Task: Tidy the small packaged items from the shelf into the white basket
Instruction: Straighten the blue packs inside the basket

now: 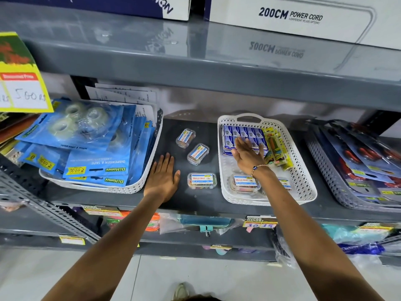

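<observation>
My left hand (162, 174) lies flat on the dark shelf (208, 198), fingers spread, grip empty. Just to its right sits the nearest clear packet (202, 180), long axis running left to right, so the left hand is the closer one. Two more packets (185, 138) (198, 154) lie farther back, tilted. My right hand (247, 153) hovers open and empty over the blue boxes (244, 135) inside the white basket (303, 181), where one labelled packet (245, 181) already rests near the front.
</observation>
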